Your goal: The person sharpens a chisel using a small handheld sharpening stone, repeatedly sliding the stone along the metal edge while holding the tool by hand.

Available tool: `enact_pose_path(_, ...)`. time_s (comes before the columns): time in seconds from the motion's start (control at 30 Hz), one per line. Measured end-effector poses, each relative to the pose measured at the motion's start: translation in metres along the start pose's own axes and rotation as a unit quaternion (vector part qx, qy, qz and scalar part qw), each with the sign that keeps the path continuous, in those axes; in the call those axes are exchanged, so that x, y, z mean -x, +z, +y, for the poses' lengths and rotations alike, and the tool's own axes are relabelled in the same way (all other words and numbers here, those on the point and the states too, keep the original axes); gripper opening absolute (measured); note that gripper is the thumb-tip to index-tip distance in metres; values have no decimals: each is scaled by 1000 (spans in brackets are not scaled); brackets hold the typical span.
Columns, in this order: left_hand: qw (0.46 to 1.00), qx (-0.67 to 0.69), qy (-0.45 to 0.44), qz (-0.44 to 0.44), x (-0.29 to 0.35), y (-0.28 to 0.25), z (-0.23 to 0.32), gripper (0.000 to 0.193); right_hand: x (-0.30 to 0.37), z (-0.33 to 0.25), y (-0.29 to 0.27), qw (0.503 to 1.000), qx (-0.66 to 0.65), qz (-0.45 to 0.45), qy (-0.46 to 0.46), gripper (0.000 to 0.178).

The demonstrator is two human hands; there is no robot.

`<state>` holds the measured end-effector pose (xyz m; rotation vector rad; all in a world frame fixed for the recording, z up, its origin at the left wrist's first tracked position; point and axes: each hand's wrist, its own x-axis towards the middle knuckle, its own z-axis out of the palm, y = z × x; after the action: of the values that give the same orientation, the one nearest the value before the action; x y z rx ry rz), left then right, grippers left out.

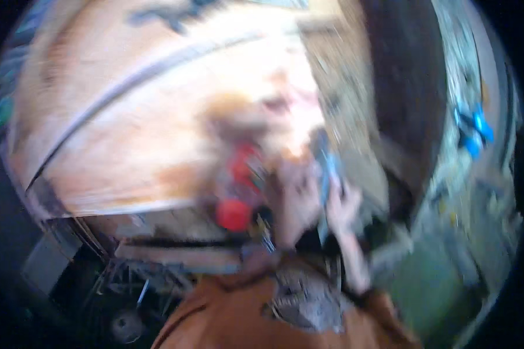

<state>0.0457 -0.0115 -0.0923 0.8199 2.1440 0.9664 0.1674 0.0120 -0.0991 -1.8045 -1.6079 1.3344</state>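
Note:
Motion smears the whole head view. My left hand [300, 200] is over the near right part of a pale, orange-stained work surface [128, 134], and its fingers are too blurred to read. Close beside it, my right hand [343, 206] is closed round a long blue-grey tool [330, 168] that points away from me. I cannot make out the tool's kind, nor whether my left hand touches it. Just left of my hands is a red and dark object [244, 168], with a rounded red part [234, 215] nearest me; its kind is unclear.
A long dark strip [116, 93] curves across the work surface. Dark blurred items [174, 14] lie at its far edge. A bright blue object [474, 131] is at the far right. Metal parts [140, 285] sit in shadow at lower left.

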Motion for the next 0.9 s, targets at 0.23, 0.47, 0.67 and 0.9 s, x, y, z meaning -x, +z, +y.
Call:
enact_pose_path(0.23,992,107,72,13,-9,10,-3,11,-19,47,14,996,-38,67,-44,44)
enact_pose_path(0.47,998,13,61,0,-8,-1,-2,18,-43,24,13,999,-45,2,0,41)
enact_pose_path(0.67,996,23,87,9,-8,3,0,16,-32,10,4,996,-6,55,-64,42)
enact_pose_path(0.9,995,-22,93,13,-15,10,-11,21,-27,32,16,996,-40,74,-39,44)
